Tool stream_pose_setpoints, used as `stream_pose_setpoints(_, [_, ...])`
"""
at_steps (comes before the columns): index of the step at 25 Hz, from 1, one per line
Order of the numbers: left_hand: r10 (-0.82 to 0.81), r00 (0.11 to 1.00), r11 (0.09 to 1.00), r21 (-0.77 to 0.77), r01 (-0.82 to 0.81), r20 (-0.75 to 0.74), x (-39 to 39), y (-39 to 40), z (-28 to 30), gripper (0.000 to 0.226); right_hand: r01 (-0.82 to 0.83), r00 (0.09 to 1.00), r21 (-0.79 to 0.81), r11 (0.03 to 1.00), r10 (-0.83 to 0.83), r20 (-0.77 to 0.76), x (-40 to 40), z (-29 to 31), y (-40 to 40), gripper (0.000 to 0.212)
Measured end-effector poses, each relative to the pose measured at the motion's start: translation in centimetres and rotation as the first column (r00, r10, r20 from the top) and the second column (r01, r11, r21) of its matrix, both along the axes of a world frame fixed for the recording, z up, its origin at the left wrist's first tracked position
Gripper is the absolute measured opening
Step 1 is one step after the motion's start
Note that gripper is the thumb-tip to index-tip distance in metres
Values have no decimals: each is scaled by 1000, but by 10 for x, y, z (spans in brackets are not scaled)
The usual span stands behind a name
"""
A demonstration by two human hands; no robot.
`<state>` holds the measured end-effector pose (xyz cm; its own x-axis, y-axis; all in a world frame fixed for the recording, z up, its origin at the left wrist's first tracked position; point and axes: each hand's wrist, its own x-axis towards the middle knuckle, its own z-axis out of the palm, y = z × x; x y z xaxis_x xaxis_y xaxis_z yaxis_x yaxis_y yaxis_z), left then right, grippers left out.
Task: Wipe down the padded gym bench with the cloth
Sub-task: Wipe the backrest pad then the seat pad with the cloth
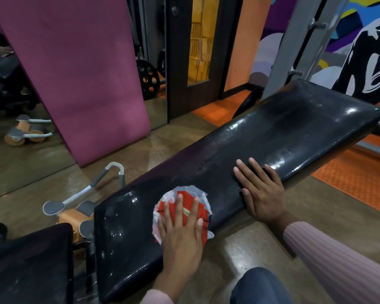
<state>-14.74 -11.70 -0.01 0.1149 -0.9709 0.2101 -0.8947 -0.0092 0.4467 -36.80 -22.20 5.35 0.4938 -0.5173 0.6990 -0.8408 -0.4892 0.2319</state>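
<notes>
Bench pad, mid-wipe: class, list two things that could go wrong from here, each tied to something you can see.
1. The cloth is small and bunched under the flat left hand, so most of the bench pad could get missed, especially the far end.
2. The right hand rests bare on the pad near its edge; it may smear a wiped area or slip on the shiny surface.

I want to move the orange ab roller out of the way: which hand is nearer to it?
Left. The left hand presses the cloth on the bench, close to the ab roller on the floor beside it. The right hand lies flat farther along the pad.
</notes>
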Motion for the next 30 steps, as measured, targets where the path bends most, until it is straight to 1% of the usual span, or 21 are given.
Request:
stream_pose_setpoints(3, [-71, 997, 997, 23, 71, -11, 13, -36, 16, 62, 15, 1000, 14, 1000, -15, -19, -1, 2, 1, 49])
stream_pose_setpoints(5, [-36, 999, 997, 71, 38, -39, 33, -50, 17, 56, 29, 999, 28, 999, -28, -28, 0, 4, 2, 49])
stream_pose_setpoints(7, [36, 997, 997, 69, -31, -67, 47, -43, 6, 61, 37, 999, 32, 999, -36, -24, 0, 3, 3, 49])
stream_pose_setpoints(9, [86, 995, 995, 56, -83, -54, 39, -17, -5, 67, 34, 999, 30, 999, -33, -28, 1, 2, 2, 49])
stream_pose_setpoints(10, [78, 996, 996, 57, -76, -33, 27, -2, -7, 65, 31, 999, 30, 999, -30, -28, 1, 2, 1, 49])
stream_pose_setpoints(12, [11, 1000, 999, 45, -10, -7, 0, 13, -6, 60, 27, 999, 35, 999, -26, -25, 0, 2, 1, 49])
stream_pose_setpoints(14, [-42, 999, 999, 18, 42, -3, -12, 1, 2, 58, 24, 999, 26, 999, -23, -23, -1, 1, 2, 49])
stream_pose_setpoints(16, [-93, 995, 995, 31, 94, -35, 0, -28, 9, 57, 23, 999, 27, 999, -22, -30, 0, 3, 2, 49])
stream_pose_setpoints(17, [-87, 994, 995, 51, 90, -62, 13, -41, 10, 58, 20, 999, 35, 999, -19, -32, 0, 4, 2, 49])
stream_pose_setpoints(19, [-18, 996, 996, 82, 26, -89, 42, -52, 6, 61, 14, 1000, 28, 999, -14, -22, 0, 4, 3, 48])
stream_pose_setpoints(21, [53, 993, 994, 97, -43, -107, 59, -39, -3, 66, 9, 1000, 9, 1000, -9, -14, 1, 2, 1, 48])
stream_pose_setpoints(23, [83, 996, 993, 86, -79, -42, 44, -6, -8, 67, 9, 1000, 11, 1000, -9, -8, 0, 1, 0, 48])
stream_pose_setpoints(24, [65, 998, 995, 77, -65, -1, 28, 9, -8, 63, 10, 1000, 6, 1000, -10, -3, 0, 0, 1, 48])
stream_pose_setpoints(26, [2, 999, 998, 60, -4, 32, -5, 18, -8, 55, 10, 1000, 1, 1000, -10, -1, 0, -3, 1, 49])
stream_pose_setpoints(28, [-61, 998, 996, 57, 61, -10, -17, -4, 6, 55, 16, 1000, 13, 1000, -16, -17, 0, 0, 2, 49])
stream_pose_setpoints(30, [-79, 994, 991, 106, 87, -73, -2, -34, 21, 53, 26, 999, 24, 999, -25, -33, 0, 4, 3, 49])
